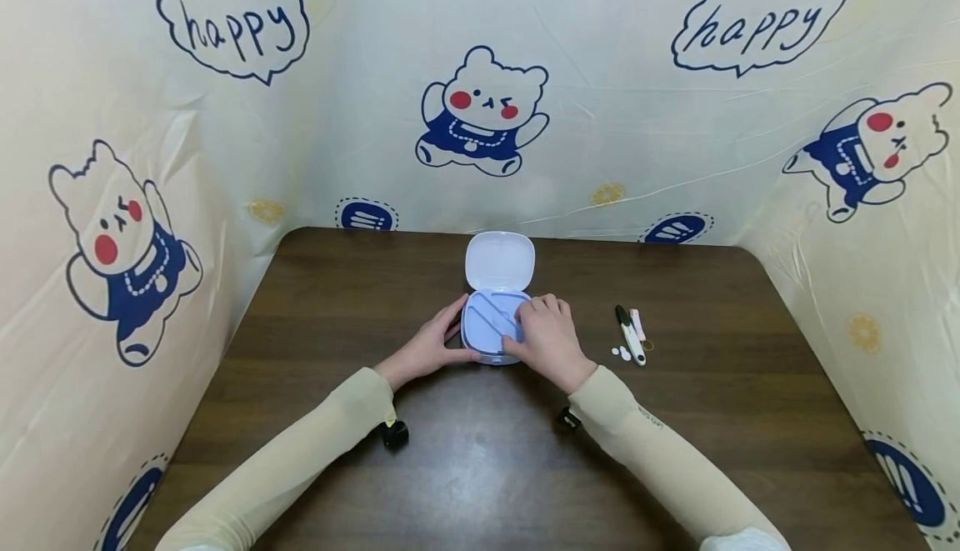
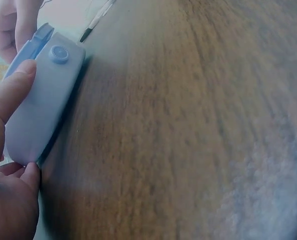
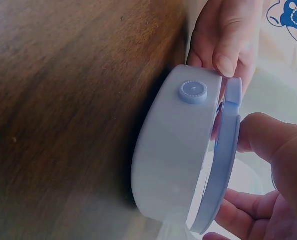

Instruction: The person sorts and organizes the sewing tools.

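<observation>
A white box point(image 3: 171, 150) with a round blue button on its front stands at the middle of the table, its pale lid point(image 1: 500, 261) tipped back. Over its opening sits a light blue divided tray point(image 1: 483, 330). In the right wrist view this tray point(image 3: 221, 167) is tilted, with a gap between it and the box. My left hand point(image 1: 431, 349) holds the box at its left side, thumb along the front corner and fingers round the side. My right hand point(image 1: 551, 338) pinches the tray at its right side, thumb near the front edge and fingers farther back.
To the right of the box lie a black-and-white pen-shaped tool point(image 1: 630, 336), a small white stick-like piece point(image 1: 637, 324), several white discs point(image 1: 625, 353) and a thin yellowish ring point(image 1: 648, 345). A printed curtain point(image 1: 600, 134) surrounds the table's back and sides.
</observation>
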`<state>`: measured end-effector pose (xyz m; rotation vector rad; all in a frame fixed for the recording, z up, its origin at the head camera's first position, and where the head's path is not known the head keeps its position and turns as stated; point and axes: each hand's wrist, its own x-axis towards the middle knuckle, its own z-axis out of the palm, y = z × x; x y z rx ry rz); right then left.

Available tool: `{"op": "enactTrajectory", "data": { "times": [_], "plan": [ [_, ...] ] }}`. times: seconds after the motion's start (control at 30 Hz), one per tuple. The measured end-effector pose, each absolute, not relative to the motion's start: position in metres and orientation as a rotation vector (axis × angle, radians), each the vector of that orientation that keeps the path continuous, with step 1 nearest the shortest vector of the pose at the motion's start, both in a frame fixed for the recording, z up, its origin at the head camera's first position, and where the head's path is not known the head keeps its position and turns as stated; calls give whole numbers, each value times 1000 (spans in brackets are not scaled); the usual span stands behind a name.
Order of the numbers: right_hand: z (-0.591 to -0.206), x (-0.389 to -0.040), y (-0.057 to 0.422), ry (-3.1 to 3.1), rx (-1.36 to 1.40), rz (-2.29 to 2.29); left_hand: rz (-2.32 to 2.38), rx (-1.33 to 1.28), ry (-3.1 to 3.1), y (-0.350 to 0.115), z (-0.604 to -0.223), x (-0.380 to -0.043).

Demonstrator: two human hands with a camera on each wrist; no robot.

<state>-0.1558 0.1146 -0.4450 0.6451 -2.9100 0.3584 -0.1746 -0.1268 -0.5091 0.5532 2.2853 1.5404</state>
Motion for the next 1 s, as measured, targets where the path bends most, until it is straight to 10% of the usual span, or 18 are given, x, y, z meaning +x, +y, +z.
{"op": "enactTrajectory", "data": {
  "times": [1.0],
  "plan": [
    [-452,-157,109,-2920,627,322,1560,593,2297,-126,-512,-175]
  ]
}}
